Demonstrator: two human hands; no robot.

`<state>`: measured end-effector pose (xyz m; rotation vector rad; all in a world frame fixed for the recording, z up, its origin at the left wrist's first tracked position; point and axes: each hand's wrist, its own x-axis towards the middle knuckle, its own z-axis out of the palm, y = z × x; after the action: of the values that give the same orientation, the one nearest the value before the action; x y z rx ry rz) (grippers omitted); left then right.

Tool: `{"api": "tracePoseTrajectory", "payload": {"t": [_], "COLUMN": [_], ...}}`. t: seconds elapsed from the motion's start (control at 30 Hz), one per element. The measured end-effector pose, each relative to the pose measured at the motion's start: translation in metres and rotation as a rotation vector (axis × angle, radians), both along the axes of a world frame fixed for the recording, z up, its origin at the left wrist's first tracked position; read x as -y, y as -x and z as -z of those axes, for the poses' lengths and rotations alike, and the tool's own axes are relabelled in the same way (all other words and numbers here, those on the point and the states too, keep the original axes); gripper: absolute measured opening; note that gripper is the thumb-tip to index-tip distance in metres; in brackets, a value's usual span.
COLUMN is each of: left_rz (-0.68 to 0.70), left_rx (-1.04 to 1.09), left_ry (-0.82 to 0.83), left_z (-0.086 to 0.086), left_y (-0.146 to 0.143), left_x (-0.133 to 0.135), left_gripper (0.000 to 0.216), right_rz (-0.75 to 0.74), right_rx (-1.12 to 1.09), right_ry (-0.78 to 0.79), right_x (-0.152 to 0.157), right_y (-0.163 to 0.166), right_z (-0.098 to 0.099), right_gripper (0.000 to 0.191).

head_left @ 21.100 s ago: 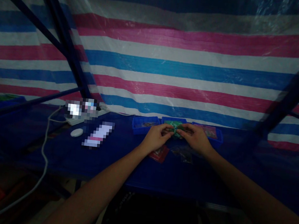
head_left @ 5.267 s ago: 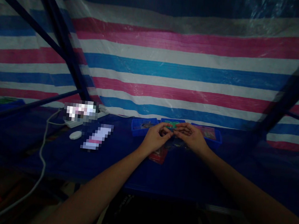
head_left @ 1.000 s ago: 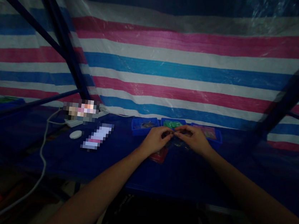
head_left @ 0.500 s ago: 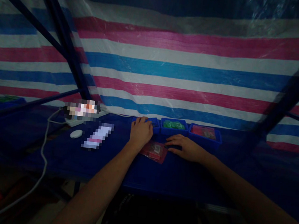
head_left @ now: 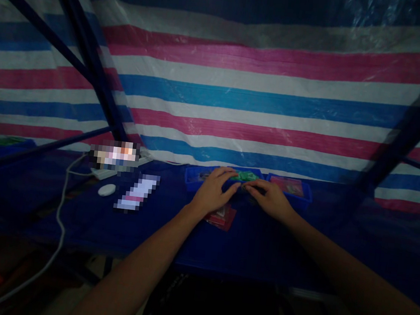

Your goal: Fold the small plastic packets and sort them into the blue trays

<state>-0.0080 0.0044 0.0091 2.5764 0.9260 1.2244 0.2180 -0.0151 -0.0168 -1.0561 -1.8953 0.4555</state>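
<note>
My left hand (head_left: 213,190) reaches forward with its fingers stretched out. The fingertips lie at the near rim of the middle blue tray (head_left: 256,172), which holds green pieces (head_left: 245,175). My right hand (head_left: 270,199) sits just to the right, fingers curled together and pointing left. Its fingertips almost meet the left hand's and close on something dark that I cannot make out. A red packet (head_left: 223,217) lies on the blue table, partly under my left wrist. The left blue tray (head_left: 193,175) and the right blue tray (head_left: 293,187), which has reddish contents, flank the middle one.
A white round object (head_left: 106,190), a blurred flat item (head_left: 137,191) and a power strip (head_left: 102,170) with a white cable (head_left: 60,211) lie at the left. A striped tarpaulin (head_left: 240,90) hangs behind. Dark frame poles (head_left: 92,58) slant down at left and right.
My left hand came back from the left tray to the middle tray's near rim. My right hand lifted off the table and moved up to meet it. The red packet is now partly covered.
</note>
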Motion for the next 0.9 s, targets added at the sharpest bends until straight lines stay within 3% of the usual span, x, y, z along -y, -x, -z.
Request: {"api": "tracePoseTrajectory", "payload": {"t": [0.23, 0.4, 0.9], "left_rz": [0.136, 0.139, 0.089], "left_rx": [0.127, 0.22, 0.105], "left_ry": [0.265, 0.373, 0.233], "left_z": [0.012, 0.02, 0.013], "left_y": [-0.014, -0.015, -0.022], "left_x": [0.002, -0.004, 0.009], "left_gripper": [0.024, 0.018, 0.004], "right_rz": [-0.092, -0.155, -0.159], "right_rx": [-0.31, -0.409, -0.39], "right_ry": [0.265, 0.304, 0.223], "right_x": [-0.003, -0.006, 0.002], "right_y": [0.001, 0.003, 0.022], "right_z": [0.005, 0.01, 0.011], "right_gripper": [0.03, 0.032, 0.033]}}
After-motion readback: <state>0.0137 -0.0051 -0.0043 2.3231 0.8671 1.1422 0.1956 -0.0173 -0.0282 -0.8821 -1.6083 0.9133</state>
